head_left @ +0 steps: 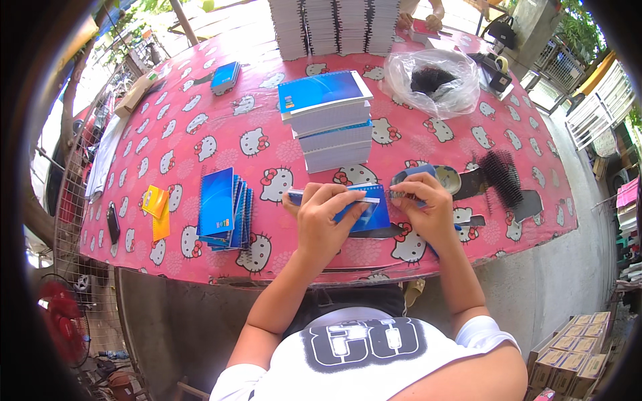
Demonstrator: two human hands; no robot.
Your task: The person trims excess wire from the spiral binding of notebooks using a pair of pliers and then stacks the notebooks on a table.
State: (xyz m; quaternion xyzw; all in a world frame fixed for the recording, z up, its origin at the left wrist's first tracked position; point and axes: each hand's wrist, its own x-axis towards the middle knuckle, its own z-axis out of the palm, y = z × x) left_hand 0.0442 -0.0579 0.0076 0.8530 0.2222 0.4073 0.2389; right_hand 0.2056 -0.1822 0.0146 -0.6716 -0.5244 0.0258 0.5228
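My left hand (326, 217) grips a blue-covered notebook (372, 212) lying near the table's front edge, fingers curled over its top. My right hand (426, 206) is closed at the notebook's right edge, pinching what looks like a black spiral binding there. A fanned pile of finished blue spiral notebooks (225, 209) lies to the left of my left hand. A tall stack of blue-covered pads (328, 117) stands just beyond my hands.
Pink cartoon-cat tablecloth (200, 127). Black spiral coils (503, 175) lie at the right, a clear bag of more black coils (433, 81) at the back right. White paper stacks (334, 25) at the far edge, another person's hands (420, 19) behind. Yellow pads (157, 208) left.
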